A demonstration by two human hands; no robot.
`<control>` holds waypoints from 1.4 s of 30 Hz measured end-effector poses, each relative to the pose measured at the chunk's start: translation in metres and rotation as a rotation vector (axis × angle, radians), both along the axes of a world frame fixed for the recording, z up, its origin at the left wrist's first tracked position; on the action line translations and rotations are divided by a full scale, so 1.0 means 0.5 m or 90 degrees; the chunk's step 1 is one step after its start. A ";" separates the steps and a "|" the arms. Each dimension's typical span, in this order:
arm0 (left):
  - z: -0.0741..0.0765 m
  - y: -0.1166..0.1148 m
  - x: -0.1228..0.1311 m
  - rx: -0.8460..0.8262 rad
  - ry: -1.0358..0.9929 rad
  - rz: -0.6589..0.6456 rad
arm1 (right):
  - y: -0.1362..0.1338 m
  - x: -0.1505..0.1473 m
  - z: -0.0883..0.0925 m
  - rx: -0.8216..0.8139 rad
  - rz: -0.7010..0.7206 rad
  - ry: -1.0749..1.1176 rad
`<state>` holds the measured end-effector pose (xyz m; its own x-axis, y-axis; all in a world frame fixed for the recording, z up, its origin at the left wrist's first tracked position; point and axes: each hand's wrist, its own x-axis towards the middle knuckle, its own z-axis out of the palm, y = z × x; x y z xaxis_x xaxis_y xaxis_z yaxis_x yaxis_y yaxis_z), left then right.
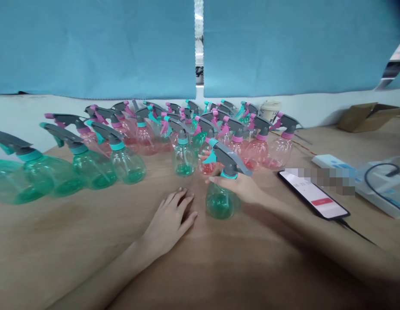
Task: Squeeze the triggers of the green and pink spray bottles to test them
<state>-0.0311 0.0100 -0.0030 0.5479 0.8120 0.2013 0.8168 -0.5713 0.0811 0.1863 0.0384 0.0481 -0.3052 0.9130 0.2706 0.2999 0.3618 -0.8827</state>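
A green spray bottle (221,204) with a grey and turquoise trigger head stands upright near the middle of the wooden table. My right hand (240,185) is wrapped round its neck, just under the collar. To the left of that bottle, my left hand (169,219) rests on the tabletop with its fingers stretched forward and nothing in it. Just behind the held bottle is another green spray bottle (184,161), holding a little liquid, with a pink spray bottle (208,167) partly hidden beside it.
Several more green spray bottles (127,165) and pink spray bottles (279,150) fill the back and left of the table. A phone (316,196) with a cable lies right, by a white power strip (335,165). Behind are a paper cup (271,111) and cardboard box (364,117).
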 end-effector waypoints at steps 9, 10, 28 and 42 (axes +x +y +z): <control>-0.003 0.000 0.000 0.009 0.000 -0.003 | -0.003 -0.001 0.008 -0.002 0.009 0.010; -0.002 0.000 0.000 0.007 0.002 -0.002 | -0.003 -0.001 0.009 -0.006 0.007 0.012; -0.007 0.001 -0.002 0.005 -0.003 -0.005 | -0.005 -0.002 0.025 -0.030 0.032 -0.011; -0.003 -0.002 -0.003 -0.005 -0.003 -0.004 | -0.007 0.005 0.029 -0.038 0.065 0.055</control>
<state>-0.0328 0.0092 -0.0044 0.5516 0.8103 0.1978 0.8131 -0.5753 0.0893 0.1888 0.0348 0.0624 -0.3746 0.8939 0.2461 0.1861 0.3325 -0.9246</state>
